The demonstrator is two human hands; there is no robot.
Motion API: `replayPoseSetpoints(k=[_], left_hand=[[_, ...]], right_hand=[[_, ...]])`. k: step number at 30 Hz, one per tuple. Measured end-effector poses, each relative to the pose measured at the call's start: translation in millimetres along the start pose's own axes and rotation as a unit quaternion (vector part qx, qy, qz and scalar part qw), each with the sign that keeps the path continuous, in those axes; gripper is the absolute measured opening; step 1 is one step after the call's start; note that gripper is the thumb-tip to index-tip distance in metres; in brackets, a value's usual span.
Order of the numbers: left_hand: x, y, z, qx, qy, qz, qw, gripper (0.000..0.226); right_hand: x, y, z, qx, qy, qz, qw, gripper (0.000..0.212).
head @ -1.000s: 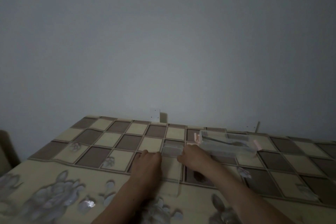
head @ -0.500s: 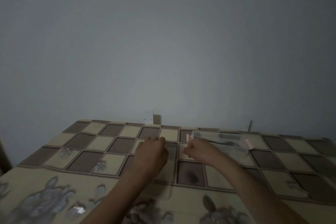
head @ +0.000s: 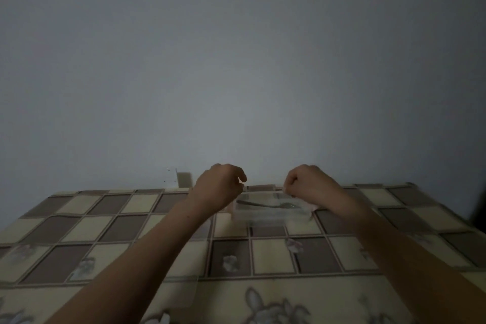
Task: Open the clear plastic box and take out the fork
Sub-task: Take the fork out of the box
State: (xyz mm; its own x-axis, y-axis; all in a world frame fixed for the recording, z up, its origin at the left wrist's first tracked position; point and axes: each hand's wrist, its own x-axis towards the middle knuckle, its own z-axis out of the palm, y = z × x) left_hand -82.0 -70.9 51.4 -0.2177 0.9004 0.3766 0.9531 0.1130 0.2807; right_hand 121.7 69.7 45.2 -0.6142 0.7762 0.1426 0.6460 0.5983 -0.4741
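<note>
Where hands (head: pixel 265 187) flank it, fork (head: pixel 267 204) crosswise.

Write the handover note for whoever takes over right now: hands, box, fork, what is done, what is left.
Left hand: curled at the left end of the clear plastic box; whether it grips anything cannot be told.
Right hand: curled at the right end, grip also unclear.
The box sits on the checked tablecloth near the wall; the fork lies inside, lengthways.
Done: hands placed at both ends.
Left: confirm the lid is off, then lift out the fork.
</note>
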Motion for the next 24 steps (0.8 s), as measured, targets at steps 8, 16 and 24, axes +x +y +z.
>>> replayPoseSetpoints(k=[8, 16, 24], left_hand=[[27.5, 12.5, 36.3, 0.127, -0.075, 0.075, 0.986, 0.022], [39.8, 4.9, 69.7, 0.178, -0.074, 0.084, 0.978, 0.022], [42.6, -6.2, 83.1, 0.194, -0.092, 0.091, 0.972, 0.020]], right_hand=[[7.9, 18.3, 16.1, -0.150, -0.022, 0.008, 0.988, 0.021], [16.2, 26.7, 25.3, -0.149, -0.036, 0.001, 0.988, 0.019], [18.4, 36.3, 24.3, -0.114, -0.048, -0.005, 0.992, 0.011]])
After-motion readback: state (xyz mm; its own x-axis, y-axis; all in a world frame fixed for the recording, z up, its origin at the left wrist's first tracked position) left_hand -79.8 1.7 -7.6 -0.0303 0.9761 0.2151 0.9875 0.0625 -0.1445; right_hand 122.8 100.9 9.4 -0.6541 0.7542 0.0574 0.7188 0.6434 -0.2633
